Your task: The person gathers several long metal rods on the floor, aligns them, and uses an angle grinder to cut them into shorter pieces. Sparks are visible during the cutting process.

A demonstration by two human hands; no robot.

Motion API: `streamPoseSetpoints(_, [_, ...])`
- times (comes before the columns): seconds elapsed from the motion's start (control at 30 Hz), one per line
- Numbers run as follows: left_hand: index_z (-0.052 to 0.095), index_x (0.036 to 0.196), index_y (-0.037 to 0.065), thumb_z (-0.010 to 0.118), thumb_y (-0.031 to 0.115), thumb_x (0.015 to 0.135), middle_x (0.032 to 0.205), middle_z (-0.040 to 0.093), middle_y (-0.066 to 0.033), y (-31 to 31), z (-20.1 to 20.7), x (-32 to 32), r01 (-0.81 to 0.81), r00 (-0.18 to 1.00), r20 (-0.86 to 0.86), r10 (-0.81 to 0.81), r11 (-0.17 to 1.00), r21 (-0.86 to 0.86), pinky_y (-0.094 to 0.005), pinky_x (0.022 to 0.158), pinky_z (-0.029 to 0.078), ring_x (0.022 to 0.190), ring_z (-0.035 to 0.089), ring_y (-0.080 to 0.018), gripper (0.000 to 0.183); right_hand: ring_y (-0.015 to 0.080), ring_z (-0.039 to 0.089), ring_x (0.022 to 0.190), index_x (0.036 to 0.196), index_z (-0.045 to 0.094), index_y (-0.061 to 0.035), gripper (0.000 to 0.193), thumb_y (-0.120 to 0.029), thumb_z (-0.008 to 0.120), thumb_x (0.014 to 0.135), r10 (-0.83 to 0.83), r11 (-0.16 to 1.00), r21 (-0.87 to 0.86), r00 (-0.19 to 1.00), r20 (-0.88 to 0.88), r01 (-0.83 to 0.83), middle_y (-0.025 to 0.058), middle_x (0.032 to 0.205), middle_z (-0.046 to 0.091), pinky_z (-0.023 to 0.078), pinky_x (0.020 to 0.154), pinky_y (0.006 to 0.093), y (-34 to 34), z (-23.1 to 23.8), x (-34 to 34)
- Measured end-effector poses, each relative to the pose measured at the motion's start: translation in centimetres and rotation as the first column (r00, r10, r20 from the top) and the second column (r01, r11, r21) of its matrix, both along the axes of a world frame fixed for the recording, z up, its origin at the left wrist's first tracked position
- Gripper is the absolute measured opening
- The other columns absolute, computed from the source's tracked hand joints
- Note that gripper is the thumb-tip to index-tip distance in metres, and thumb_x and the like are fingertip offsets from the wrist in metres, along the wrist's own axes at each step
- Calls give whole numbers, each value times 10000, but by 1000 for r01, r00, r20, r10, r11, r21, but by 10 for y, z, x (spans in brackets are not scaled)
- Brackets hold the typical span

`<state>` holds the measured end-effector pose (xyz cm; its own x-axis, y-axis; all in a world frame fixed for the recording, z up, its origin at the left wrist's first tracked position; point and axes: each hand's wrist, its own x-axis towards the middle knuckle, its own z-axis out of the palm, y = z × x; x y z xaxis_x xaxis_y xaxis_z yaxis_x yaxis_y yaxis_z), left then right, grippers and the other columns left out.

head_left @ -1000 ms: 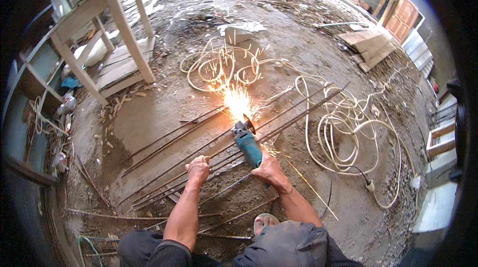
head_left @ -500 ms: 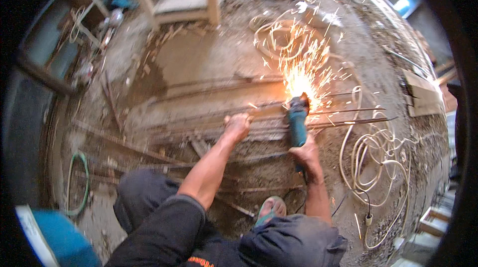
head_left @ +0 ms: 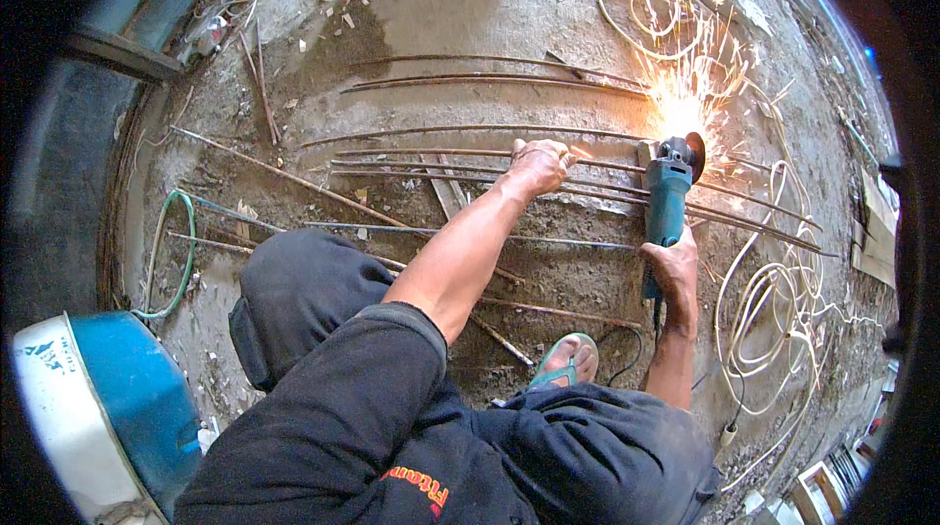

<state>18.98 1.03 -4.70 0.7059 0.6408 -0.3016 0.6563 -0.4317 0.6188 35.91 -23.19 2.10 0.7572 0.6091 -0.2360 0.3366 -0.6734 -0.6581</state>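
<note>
My right hand [head_left: 676, 262] is wrapped round the body of a teal angle grinder [head_left: 668, 204]. Its disc [head_left: 695, 155] meets a rod, and bright sparks [head_left: 685, 99] fly up and away from me. My left hand [head_left: 540, 168] is closed round a thin rusty steel rod [head_left: 431, 152], left of the grinder. More rods [head_left: 490, 79] lie roughly side by side on the ground beyond it. Other rods [head_left: 749, 221] run under the grinder and stick out to its right. The exact point of contact is lost in the glare.
A coiled cream cable [head_left: 764, 329] lies on the right, another cable loop [head_left: 651, 21] at the far right. My sandalled foot [head_left: 570, 360] is close below the rods. A blue and white container [head_left: 132, 407] stands at lower left, near a green hose loop [head_left: 186, 261]. Wood scraps litter the dirt.
The view has shifted, so hands, grinder and rods appear further right and the wooden frame at the top has mostly left the picture. Both grips are unchanged; sparks still fly.
</note>
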Motion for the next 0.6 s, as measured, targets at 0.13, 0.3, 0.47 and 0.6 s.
streamPoseSetpoints(0.13, [753, 1122, 193, 532, 437, 1026, 1171, 732, -97, 0, -4, 2, -7, 1000, -22, 6, 1000, -10, -522, 1045, 342, 1163, 646, -303, 343, 196, 634, 748, 1104, 613, -15, 531, -151, 789, 621, -7, 1000, -11, 999, -39, 6, 74, 874, 660, 528, 706, 344, -4, -4, 4])
streamPoseSetpoints(0.3, [754, 1125, 205, 539, 418, 1021, 1179, 733, -92, 1, 1, 4, -13, 997, -69, 13, 1000, 8, -511, 1035, 350, 1169, 648, -300, 320, 261, 675, 913, 1242, 606, -25, 684, -169, 825, 611, 16, 999, -48, 996, -85, -20, 128, 1019, 703, 536, 845, 372, -6, -8, 11])
streamPoseSetpoints(0.47, [755, 1102, 189, 556, 431, 1007, 1170, 733, -89, 0, -1, 4, -21, 999, -46, 22, 1000, 15, -502, 1021, 362, 1146, 651, -307, 327, 256, 672, 920, 1223, 608, -25, 661, -161, 812, 609, -2, 998, -63, 998, -62, -2, 124, 1027, 697, 535, 852, 371, -7, -7, 10])
streamPoseSetpoints(0.6, [762, 1066, 191, 565, 431, 1002, 1109, 747, -91, 0, -3, 5, -34, 998, -49, 35, 999, 29, -500, 992, 381, 1120, 661, -305, 317, 246, 673, 912, 1202, 616, -27, 634, -161, 813, 614, 25, 999, -32, 996, -81, -27, 120, 1016, 697, 538, 843, 367, -4, -2, 9])
